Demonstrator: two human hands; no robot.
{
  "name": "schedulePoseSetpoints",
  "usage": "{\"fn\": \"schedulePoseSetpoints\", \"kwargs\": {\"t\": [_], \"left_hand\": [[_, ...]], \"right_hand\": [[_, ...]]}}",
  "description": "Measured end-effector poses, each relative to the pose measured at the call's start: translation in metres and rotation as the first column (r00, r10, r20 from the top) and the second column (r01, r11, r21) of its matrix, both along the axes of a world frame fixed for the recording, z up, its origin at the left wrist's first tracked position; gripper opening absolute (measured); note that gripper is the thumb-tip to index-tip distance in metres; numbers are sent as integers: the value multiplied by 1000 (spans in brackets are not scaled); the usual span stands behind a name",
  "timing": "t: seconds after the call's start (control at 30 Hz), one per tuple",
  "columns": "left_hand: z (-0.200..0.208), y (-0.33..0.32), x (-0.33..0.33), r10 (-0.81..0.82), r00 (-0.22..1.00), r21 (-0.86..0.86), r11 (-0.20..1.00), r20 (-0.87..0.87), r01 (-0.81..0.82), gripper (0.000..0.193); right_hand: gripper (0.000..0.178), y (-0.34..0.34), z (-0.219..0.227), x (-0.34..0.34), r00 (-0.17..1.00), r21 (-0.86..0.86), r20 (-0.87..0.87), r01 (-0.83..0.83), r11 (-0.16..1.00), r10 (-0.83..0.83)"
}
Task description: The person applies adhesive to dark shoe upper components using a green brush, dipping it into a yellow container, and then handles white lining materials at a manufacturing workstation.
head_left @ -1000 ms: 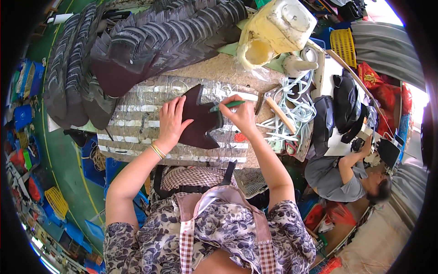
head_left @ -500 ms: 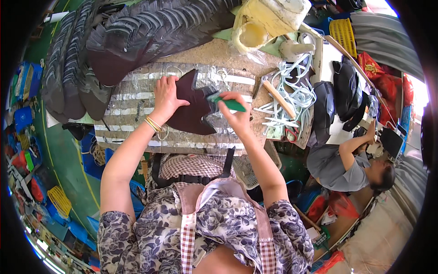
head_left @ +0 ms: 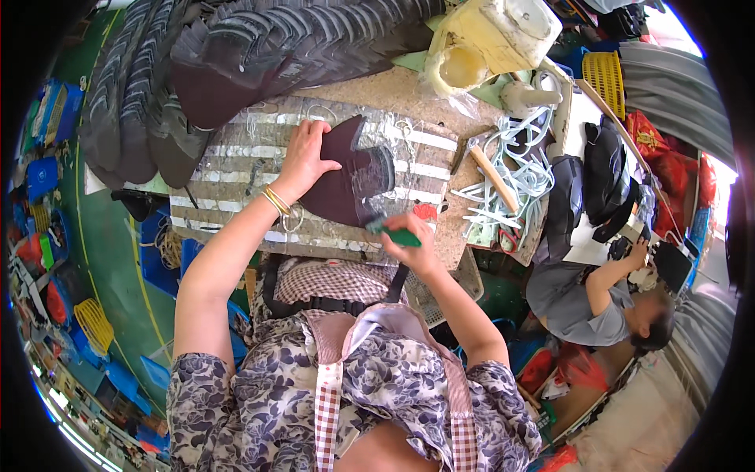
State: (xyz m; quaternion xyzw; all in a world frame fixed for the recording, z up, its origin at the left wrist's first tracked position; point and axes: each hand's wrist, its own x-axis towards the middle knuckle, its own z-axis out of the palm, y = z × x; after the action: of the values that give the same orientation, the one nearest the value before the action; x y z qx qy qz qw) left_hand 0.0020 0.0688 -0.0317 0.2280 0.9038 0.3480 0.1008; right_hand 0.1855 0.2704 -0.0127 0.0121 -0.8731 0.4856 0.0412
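A dark brown flat cut piece [head_left: 338,169] with a stepped right edge lies on the striped work board [head_left: 236,177]. My left hand [head_left: 305,161] rests at its left edge, thumb spread onto the piece and fingers stretched out. In my right hand [head_left: 415,240] is a green-handled brush [head_left: 403,236], its bristle end at the piece's lower right corner. A greyish band runs along the right edge of the piece. The bristles are partly blurred.
Overlapping dark pieces [head_left: 314,39] are spread along the back and left. A yellowed plastic container [head_left: 472,47] stands at the back right. Beside it lie pale blue strips [head_left: 523,149] and a wooden-handled tool [head_left: 494,179]. Another person [head_left: 590,299] sits at the right.
My right hand has moved the brush nearer along the piece's right edge to its lower corner. My left hand stays on the piece. The view has shifted slightly.
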Motion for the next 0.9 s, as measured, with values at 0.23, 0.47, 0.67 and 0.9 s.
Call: {"fn": "schedulePoseSetpoints", "kwargs": {"t": [0.23, 0.47, 0.67, 0.9], "left_hand": [[-2, -1, 2, 8, 1000, 28, 1000, -19, -7, 64], [-4, 1, 3, 26, 1000, 23, 999, -18, -25, 65], [7, 7, 2, -3, 998, -7, 1000, -64, 3, 59], [29, 8, -14, -177, 942, 45, 984, 284, 172, 36]], "right_hand": [[14, -14, 14, -84, 989, 27, 103, 107, 994, -109], [10, -19, -10, -143, 936, 69, -145, 332, 941, -320], [21, 31, 7, -96, 849, 239, 134, 472, 848, -511], [11, 48, -4, -64, 920, 340, -99, 389, 856, -379]]}}
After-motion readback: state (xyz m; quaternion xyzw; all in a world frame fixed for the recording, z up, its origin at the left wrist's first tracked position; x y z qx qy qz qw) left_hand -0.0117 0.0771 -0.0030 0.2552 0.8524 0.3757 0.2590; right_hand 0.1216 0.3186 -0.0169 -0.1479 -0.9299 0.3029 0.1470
